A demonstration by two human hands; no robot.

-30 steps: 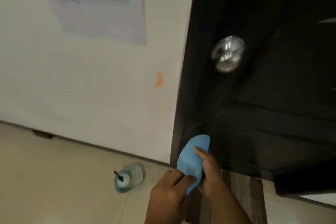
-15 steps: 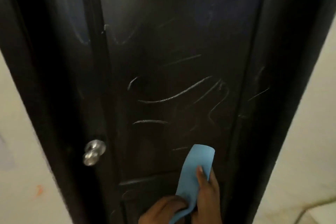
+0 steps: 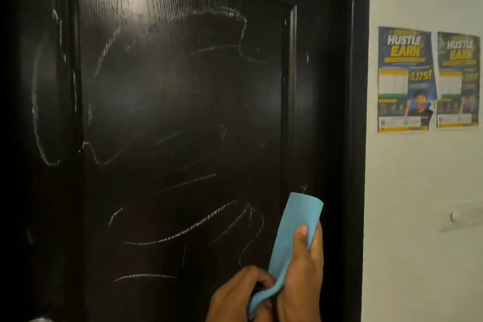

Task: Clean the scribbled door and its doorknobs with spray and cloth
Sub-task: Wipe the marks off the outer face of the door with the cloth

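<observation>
A dark wooden door fills most of the view, its raised panel covered in white chalk-like scribbles. A folded light blue cloth stands upright in front of the door's lower right side. My right hand grips the cloth's upper part with the thumb on its front. My left hand pinches the cloth's lower end. No doorknob and no spray bottle show in this view.
The dark door frame runs down the right of the door. On the white wall beside it hang two posters. A small white wall fitting sits lower on that wall.
The view has swung up from the floor, spray bottle and doorknob to the door's scribbled upper panel. Both hands have kept hold of the cloth and risen with it.
</observation>
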